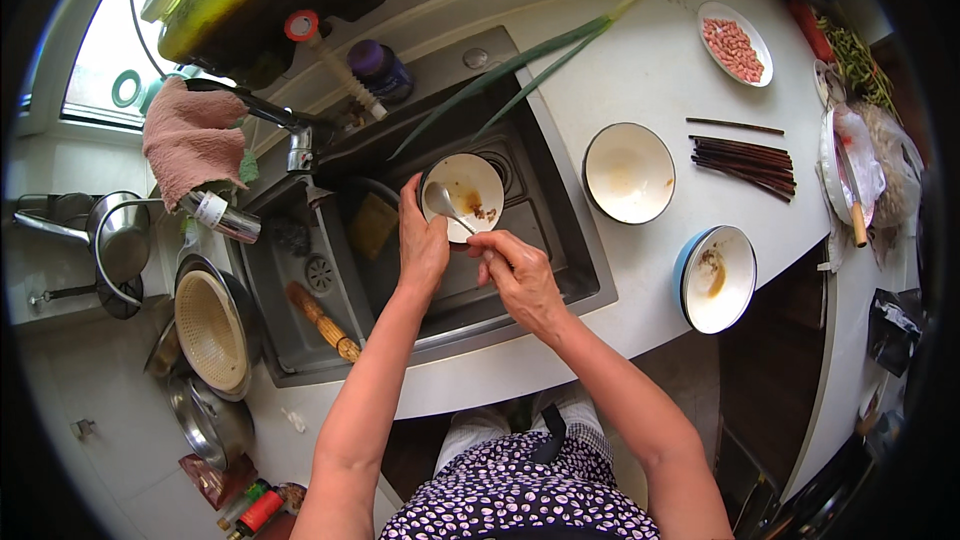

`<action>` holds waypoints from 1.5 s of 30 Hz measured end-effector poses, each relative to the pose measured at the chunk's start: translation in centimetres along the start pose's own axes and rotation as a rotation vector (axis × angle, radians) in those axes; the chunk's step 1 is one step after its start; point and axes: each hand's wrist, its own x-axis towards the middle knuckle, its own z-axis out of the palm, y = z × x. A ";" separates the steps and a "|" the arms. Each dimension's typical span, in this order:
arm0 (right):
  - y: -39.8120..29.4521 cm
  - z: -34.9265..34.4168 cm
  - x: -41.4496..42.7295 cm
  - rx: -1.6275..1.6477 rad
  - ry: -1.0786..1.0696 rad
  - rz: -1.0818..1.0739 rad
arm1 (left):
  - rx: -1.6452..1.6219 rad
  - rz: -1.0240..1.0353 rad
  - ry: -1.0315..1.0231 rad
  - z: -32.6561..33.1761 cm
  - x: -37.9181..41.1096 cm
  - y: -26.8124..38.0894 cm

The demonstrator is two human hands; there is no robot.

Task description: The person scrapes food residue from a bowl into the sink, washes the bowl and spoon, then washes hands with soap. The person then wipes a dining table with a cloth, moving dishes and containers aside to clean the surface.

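Observation:
Over the right basin of the sink [570, 262], my left hand [422, 240] grips a white bowl [480, 172] by its left rim. Brown residue and crumbs mark the bowl's inside. My right hand [517, 270] pinches the handle of a metal spoon [439, 199], whose head lies inside that bowl. A second white bowl [630, 169] with a dark rim stands on the counter to the right. Nearer the front edge, another soiled white bowl [727, 292] sits on or in a blue one [686, 270].
Dark chopsticks [742, 165] and a plate of peanuts [731, 49] occupy the right counter. Scallion leaves [517, 67] hang into the sink. The faucet [300, 146] has a pink cloth [195, 135] beside it. A bamboo brush [322, 322] lies in the left basin, and a colander [211, 330] stands farther left.

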 end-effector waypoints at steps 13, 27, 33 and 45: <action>5.0 -0.8 2.5 -0.409 -0.014 -0.094 | 0.483 0.415 0.144 2.9 2.1 -0.6; 5.6 -2.1 5.7 -0.360 0.252 0.260 | 0.460 0.156 0.341 1.5 1.7 -1.4; -2.6 -2.7 4.4 0.251 0.331 0.221 | 0.137 -0.048 0.257 -1.9 -2.5 -4.8; -5.5 -14.2 19.8 -1.455 0.051 -0.395 | -0.201 -0.307 0.147 -3.2 -8.7 -2.6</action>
